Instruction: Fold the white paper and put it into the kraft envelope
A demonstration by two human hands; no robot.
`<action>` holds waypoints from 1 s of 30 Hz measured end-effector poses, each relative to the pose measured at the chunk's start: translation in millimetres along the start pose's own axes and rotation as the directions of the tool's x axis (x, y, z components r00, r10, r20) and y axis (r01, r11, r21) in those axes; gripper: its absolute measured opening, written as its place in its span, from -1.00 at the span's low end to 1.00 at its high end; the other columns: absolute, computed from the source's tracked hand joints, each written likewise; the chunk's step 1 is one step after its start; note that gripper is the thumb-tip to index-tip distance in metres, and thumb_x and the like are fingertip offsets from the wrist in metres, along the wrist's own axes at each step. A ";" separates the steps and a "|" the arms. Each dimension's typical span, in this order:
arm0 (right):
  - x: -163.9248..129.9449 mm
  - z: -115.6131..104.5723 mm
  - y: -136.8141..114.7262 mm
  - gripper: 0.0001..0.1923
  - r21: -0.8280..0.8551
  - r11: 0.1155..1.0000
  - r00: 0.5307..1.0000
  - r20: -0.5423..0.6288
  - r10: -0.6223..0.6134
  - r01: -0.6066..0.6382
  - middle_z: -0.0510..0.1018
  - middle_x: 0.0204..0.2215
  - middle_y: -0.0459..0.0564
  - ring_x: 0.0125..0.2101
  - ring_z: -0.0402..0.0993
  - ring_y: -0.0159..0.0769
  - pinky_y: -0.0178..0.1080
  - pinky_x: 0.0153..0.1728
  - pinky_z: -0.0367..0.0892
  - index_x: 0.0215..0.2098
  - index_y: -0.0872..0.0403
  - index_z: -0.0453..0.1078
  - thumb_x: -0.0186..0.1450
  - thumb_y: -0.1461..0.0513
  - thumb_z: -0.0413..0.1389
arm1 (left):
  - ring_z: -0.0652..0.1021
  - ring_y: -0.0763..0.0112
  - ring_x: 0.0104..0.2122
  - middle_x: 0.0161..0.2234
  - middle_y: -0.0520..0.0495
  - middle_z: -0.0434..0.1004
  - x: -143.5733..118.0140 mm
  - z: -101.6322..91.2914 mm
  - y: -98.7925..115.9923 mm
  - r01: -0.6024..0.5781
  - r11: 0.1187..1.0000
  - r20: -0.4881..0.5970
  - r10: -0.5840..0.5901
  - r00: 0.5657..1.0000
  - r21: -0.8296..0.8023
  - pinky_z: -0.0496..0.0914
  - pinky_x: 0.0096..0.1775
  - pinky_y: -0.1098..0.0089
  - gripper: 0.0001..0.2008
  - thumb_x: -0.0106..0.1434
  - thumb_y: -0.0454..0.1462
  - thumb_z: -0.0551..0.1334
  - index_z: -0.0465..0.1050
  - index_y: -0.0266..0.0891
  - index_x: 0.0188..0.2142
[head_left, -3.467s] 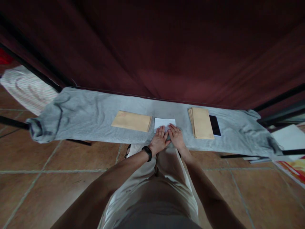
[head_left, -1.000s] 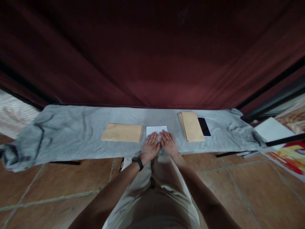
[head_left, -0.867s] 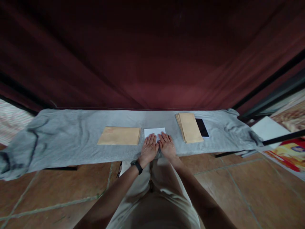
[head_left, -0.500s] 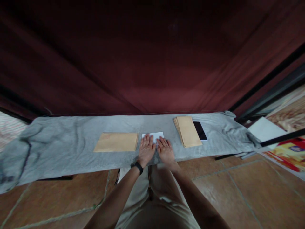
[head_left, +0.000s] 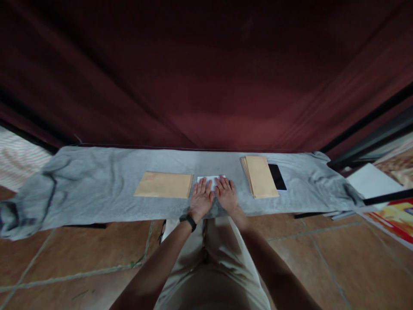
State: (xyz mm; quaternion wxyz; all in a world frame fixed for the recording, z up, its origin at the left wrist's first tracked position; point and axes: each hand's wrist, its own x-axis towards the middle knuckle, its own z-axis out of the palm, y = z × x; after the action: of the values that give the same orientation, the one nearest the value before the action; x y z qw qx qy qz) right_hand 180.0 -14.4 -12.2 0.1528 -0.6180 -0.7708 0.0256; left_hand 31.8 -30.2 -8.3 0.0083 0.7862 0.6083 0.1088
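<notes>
My left hand (head_left: 200, 198) and my right hand (head_left: 226, 196) lie flat, side by side, fingers together, on a white folded sheet of paper (head_left: 211, 178). Only the paper's far edge shows beyond my fingertips. The paper rests on a long bench covered with a grey cloth (head_left: 97, 189). A single tan envelope (head_left: 164, 185) lies just left of my left hand. A stack of tan envelopes (head_left: 260, 182) sits to the right of my right hand. A black band is on my left wrist.
A dark phone (head_left: 277, 176) lies against the right side of the envelope stack. A dark red curtain (head_left: 206, 86) hangs behind the bench. White sheets and a colourful print (head_left: 387, 202) lie at the right. Brown floor tiles (head_left: 80, 254) surround my legs.
Both hands have slid forward over the white paper, covering more of it than a second ago. The view has shifted slightly with my head.
</notes>
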 end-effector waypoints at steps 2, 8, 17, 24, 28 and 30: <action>-1.6 1.0 -0.7 -0.52 -0.023 1.000 1.000 -0.002 0.017 -0.017 0.17 0.38 0.11 0.35 0.10 -0.08 0.07 0.33 -0.03 0.36 0.03 0.19 0.51 0.17 -0.13 | 0.06 0.18 0.41 0.42 -0.20 0.03 0.2 -0.4 0.7 0.010 1.000 0.009 -0.010 1.000 -0.005 -0.01 0.37 0.07 -0.42 0.45 -0.17 -0.08 0.07 -0.27 0.41; -3.0 -1.1 -3.7 -0.50 -0.048 0.998 0.999 -0.027 0.034 -0.036 0.11 0.40 0.20 0.35 0.10 -0.02 0.09 0.31 -0.01 0.38 0.06 0.17 0.51 0.17 -0.11 | 0.03 0.11 0.41 0.43 -0.24 -0.03 0.7 -0.3 3.4 0.054 0.998 0.018 -0.054 0.998 -0.018 0.00 0.36 0.03 -0.39 0.45 -0.10 -0.06 0.06 -0.30 0.41; -4.2 -0.5 -4.5 -0.49 -0.055 0.998 0.997 -0.063 0.040 -0.043 0.15 0.39 0.20 0.34 0.11 -0.01 0.10 0.30 0.01 0.38 0.05 0.17 0.50 0.16 -0.10 | 0.06 0.10 0.41 0.41 -0.21 0.07 0.8 4.2 1.7 0.052 0.998 -0.043 -0.054 0.998 -0.027 0.03 0.35 0.01 -0.40 0.44 -0.09 -0.04 0.10 -0.24 0.40; -4.4 2.6 -4.1 -0.48 -0.048 0.997 0.996 -0.072 0.062 -0.065 0.14 0.38 0.25 0.35 0.08 0.00 0.11 0.31 0.00 0.38 0.11 0.15 0.49 0.16 -0.08 | 0.06 0.09 0.41 0.42 -0.24 0.04 1.7 3.3 1.7 0.051 0.999 -0.018 -0.051 0.999 -0.017 0.02 0.35 0.03 -0.40 0.45 -0.09 -0.05 0.09 -0.27 0.40; -3.6 1.9 -3.6 -0.47 -0.041 0.997 0.997 -0.055 0.061 -0.063 0.13 0.38 0.28 0.35 0.09 0.02 0.13 0.31 0.01 0.38 0.12 0.15 0.49 0.15 -0.08 | 0.08 0.10 0.40 0.41 -0.22 0.06 1.0 2.9 -0.5 0.045 0.999 -0.011 -0.045 0.999 -0.023 0.03 0.35 0.03 -0.39 0.44 -0.07 -0.03 0.10 -0.24 0.40; -3.4 1.7 -3.5 -0.47 -0.044 0.997 0.996 -0.056 0.063 -0.065 0.13 0.38 0.27 0.35 0.09 0.01 0.12 0.30 0.02 0.39 0.11 0.15 0.50 0.15 -0.08 | 0.09 0.10 0.40 0.41 -0.21 0.07 0.2 1.4 -1.4 0.031 0.999 -0.011 -0.031 0.999 -0.022 0.04 0.35 0.03 -0.38 0.43 -0.06 -0.02 0.10 -0.23 0.40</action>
State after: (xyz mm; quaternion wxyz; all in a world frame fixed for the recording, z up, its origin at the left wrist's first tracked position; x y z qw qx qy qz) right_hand 176.9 -18.3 -13.7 0.1585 -0.6462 -0.7466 -0.0040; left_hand 30.8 -29.5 -9.9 0.0150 0.7760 0.6192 0.1195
